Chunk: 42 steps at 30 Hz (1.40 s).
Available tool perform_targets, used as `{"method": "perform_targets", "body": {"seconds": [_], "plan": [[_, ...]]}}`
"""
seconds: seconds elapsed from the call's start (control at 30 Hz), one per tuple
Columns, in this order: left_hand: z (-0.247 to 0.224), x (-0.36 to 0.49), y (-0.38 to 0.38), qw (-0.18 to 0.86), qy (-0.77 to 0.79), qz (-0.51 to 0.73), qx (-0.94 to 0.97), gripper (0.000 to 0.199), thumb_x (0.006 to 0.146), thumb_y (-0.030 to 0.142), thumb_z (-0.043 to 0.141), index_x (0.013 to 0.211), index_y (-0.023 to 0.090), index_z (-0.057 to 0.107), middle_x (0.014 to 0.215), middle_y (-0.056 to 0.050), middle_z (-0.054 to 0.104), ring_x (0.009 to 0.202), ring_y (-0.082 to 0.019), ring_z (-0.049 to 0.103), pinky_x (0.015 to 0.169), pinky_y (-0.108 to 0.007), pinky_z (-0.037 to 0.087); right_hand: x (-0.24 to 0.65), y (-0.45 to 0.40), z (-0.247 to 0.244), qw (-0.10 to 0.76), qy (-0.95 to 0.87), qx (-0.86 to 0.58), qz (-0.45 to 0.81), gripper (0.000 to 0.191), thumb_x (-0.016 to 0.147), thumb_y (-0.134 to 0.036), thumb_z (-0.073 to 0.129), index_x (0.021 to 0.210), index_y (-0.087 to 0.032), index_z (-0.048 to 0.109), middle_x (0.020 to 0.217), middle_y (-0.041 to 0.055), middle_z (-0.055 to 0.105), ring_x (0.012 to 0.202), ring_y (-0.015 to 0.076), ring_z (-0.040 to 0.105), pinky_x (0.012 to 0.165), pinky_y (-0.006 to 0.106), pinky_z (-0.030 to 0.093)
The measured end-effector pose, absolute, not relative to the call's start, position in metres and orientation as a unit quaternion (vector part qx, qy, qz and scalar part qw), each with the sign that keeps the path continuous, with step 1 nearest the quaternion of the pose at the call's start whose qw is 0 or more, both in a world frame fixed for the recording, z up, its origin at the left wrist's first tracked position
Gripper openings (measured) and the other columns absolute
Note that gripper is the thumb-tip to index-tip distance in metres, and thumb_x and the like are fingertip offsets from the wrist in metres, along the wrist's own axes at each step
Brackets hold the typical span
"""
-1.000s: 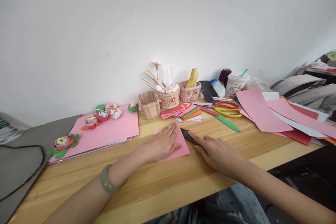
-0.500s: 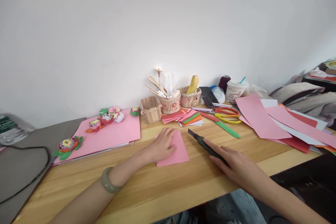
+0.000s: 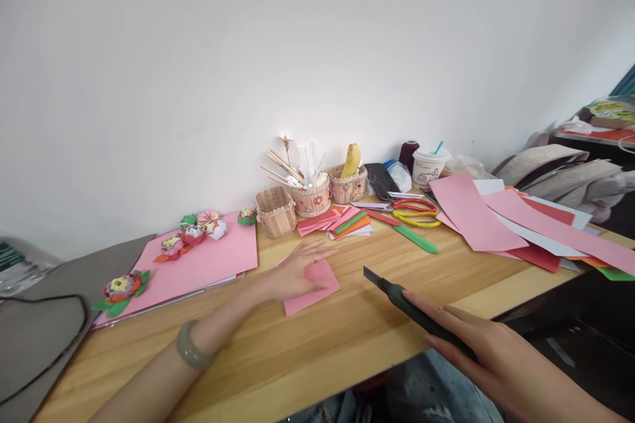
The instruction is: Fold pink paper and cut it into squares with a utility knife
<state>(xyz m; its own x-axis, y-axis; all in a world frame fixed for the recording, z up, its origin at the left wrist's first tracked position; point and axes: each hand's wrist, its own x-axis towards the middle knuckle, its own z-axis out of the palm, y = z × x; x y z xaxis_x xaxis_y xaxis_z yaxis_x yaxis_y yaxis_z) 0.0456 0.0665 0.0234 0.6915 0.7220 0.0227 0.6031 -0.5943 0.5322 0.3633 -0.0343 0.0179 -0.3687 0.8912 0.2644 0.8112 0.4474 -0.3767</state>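
My left hand point(image 3: 297, 272) rests on a folded pink paper point(image 3: 322, 283) on the wooden table, its fingers spread and pointing right, with nothing gripped. To the right, my right hand point(image 3: 464, 337) is wrapped round the dark green handle of a utility knife point(image 3: 421, 314). The knife's blade points up and left, apart from the paper. Small strips and squares of coloured paper point(image 3: 342, 221) lie behind the pink paper.
Red and yellow scissors point(image 3: 414, 211), a green strip point(image 3: 417, 238) and large paper sheets point(image 3: 483, 215) lie rightward. Small baskets point(image 3: 311, 198) and a lidded cup point(image 3: 430, 168) stand along the wall. Paper flowers point(image 3: 122, 287) sit on pink sheets point(image 3: 218, 254) at left.
The pink paper has turned under my left hand, whose fingers have spread out to the right. My right hand has moved right and nearer with the knife. The camera view has shifted slightly.
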Motion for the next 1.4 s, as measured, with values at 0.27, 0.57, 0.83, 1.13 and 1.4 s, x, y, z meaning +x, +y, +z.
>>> {"method": "perform_targets", "body": {"seconds": [0.27,0.57,0.83,1.13,1.4], "plan": [[0.025,0.034,0.051,0.236,0.439,-0.002,0.867,0.095,0.071,0.055,0.073,0.147,0.019,0.028,0.155,-0.014,0.01,0.144,-0.03,0.005,0.115,-0.054,0.005,0.344,-0.042,0.017,0.146,-0.859,-0.458,0.177,0.047,0.093,-0.029,0.043,0.139,-0.036,0.045,0.092,0.0033,0.07,0.075,0.0196,0.069,0.066,0.029,0.053],[0.026,0.032,0.054,0.233,0.42,0.005,0.877,0.077,0.082,0.059,0.06,0.144,0.019,0.036,0.155,-0.011,0.014,0.145,-0.025,0.006,0.116,-0.049,0.003,0.337,-0.037,0.013,0.054,-0.875,-0.443,0.186,0.049,0.097,-0.03,0.036,0.145,-0.037,0.032,0.096,0.0024,0.066,0.083,0.0193,0.067,0.069,0.032,0.052],[0.026,0.03,0.056,0.242,0.406,0.022,0.881,0.067,0.089,0.058,0.049,0.144,0.021,0.036,0.155,-0.011,0.016,0.145,-0.023,0.008,0.116,-0.049,0.004,0.336,-0.034,0.016,0.062,-0.875,-0.44,0.19,0.048,0.096,-0.032,0.038,0.144,-0.04,0.033,0.098,0.0002,0.066,0.084,0.0181,0.066,0.071,0.031,0.052],[0.024,0.026,0.06,0.247,0.399,0.031,0.883,0.054,0.097,0.053,0.037,0.14,0.022,0.042,0.154,-0.009,0.02,0.144,-0.021,0.011,0.116,-0.049,0.006,0.332,-0.029,0.009,0.091,-0.892,-0.414,0.156,0.052,0.094,-0.027,0.044,0.144,-0.039,0.033,0.093,-0.0006,0.068,0.077,0.0173,0.067,0.065,0.028,0.049],[0.027,0.026,0.059,0.25,0.4,0.025,0.881,0.058,0.096,0.056,0.037,0.14,0.019,0.042,0.154,-0.011,0.023,0.144,-0.022,0.011,0.116,-0.048,0.005,0.33,-0.027,0.011,0.07,-0.889,-0.416,0.178,0.052,0.095,-0.027,0.04,0.145,-0.04,0.031,0.099,0.0013,0.066,0.083,0.0183,0.066,0.07,0.031,0.05]]}}
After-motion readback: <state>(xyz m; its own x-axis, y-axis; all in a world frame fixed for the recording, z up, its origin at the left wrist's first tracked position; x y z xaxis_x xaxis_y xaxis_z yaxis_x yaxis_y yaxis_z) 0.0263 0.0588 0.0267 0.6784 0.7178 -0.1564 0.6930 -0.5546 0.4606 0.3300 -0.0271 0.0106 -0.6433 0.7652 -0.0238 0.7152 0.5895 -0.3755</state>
